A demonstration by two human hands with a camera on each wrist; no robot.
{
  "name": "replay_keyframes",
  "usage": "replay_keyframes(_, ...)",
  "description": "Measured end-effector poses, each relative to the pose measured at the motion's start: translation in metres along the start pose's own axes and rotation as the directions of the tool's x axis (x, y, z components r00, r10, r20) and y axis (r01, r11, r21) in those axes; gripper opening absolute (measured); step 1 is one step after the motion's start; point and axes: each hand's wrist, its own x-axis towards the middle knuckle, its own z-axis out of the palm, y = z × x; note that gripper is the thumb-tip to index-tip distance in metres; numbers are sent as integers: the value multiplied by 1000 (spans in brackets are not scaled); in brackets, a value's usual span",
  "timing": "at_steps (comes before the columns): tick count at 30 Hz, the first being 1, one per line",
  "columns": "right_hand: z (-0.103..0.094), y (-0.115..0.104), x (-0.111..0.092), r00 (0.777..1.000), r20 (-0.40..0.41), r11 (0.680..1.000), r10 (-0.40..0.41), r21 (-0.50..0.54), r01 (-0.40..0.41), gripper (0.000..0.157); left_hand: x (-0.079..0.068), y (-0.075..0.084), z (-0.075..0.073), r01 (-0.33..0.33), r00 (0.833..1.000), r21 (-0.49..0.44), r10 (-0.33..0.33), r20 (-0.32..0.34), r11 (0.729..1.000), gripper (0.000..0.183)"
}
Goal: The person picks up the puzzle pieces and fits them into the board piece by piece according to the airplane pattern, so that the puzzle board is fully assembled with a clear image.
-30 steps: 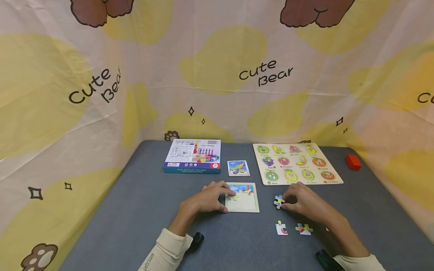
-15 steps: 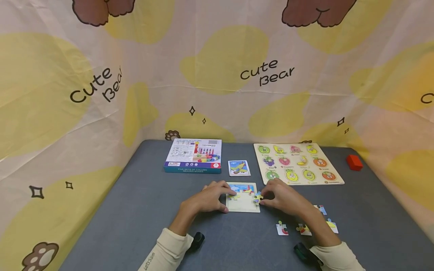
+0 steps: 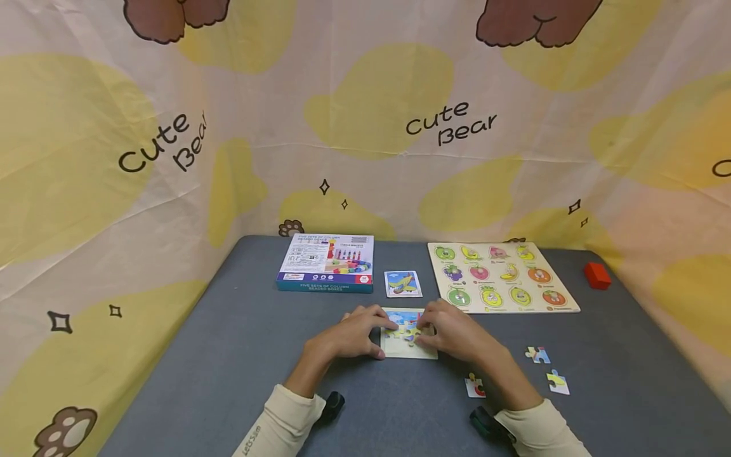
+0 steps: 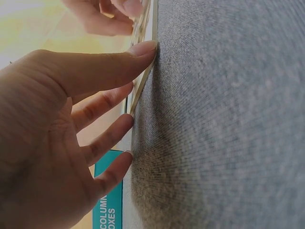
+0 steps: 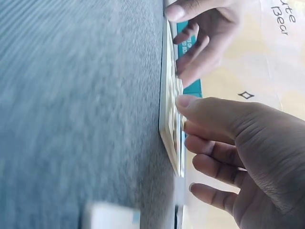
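Observation:
A small pale puzzle board [image 3: 395, 350], partly filled with picture pieces, lies on the grey table. Resting at its left edge is my left hand [image 3: 355, 334]: thumb at the near corner, index fingertip on the pieces. In the left wrist view that hand's fingers [image 4: 107, 138] look fairly straight. My right hand [image 3: 454, 329] reaches over the board's right side, thumb and index pinching a jigsaw piece [image 3: 410, 341]; they partly hide it. Loose jigsaw pieces lie to the right: a red-and-white one [image 3: 474, 386], a blue one [image 3: 538, 355] and a yellow-and-white one [image 3: 558, 383].
Behind the board lies an airplane picture card [image 3: 402, 284]. A boxed bead set [image 3: 325, 263] stands at the back left, a fruit board [image 3: 502, 277] at the back right. Further right sits a red block [image 3: 596, 275]. A printed cloth [image 3: 365, 114] encloses the table.
My right hand has moved left, carrying the jigsaw piece from beside the board to over it. The left hand stays at the board's left edge.

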Motion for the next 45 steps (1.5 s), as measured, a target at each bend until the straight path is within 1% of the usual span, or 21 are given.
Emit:
replay_keyframes(5, 4, -4, 4, 1000, -15, 1000, -7, -21, 7, 16, -1, 1, 0, 2, 1000, -3, -2, 7, 1000, 54)
replay_keyframes(14, 7, -5, 6, 1000, -9, 1000, -21, -10, 21, 16, -1, 2, -1, 0, 1000, -1, 0, 6, 1000, 55)
replay_keyframes(27, 9, -6, 8, 1000, 20, 999, 10, 46, -11, 18, 0, 1, -2, 0, 1000, -4, 0, 11, 1000, 54)
replay_keyframes(34, 9, -8, 8, 999, 41, 999, 15, 28, -16, 19, 0, 0, -1, -10, 1000, -13, 10, 3, 1000, 51)
replay_keyframes(37, 9, -10, 8, 999, 39, 1000, 15, 19, -16, 20, -1, 2, -1, -10, 1000, -8, 10, -4, 1000, 48)
replay_keyframes(40, 9, -11, 8, 999, 27, 999, 24, 21, -25, 20, -2, 5, -1, 5, 1000, 8, -5, -5, 1000, 48)
replay_keyframes(43, 11, -12, 8, 999, 7, 999, 45, 14, -45, 21, -1, 9, -1, 19, 1000, 26, -19, -2, 999, 49)
replay_keyframes(45, 12, -13, 9, 998, -10, 998, 60, 9, -59, 22, -1, 11, 0, 12, 1000, 35, -12, 4, 999, 50)
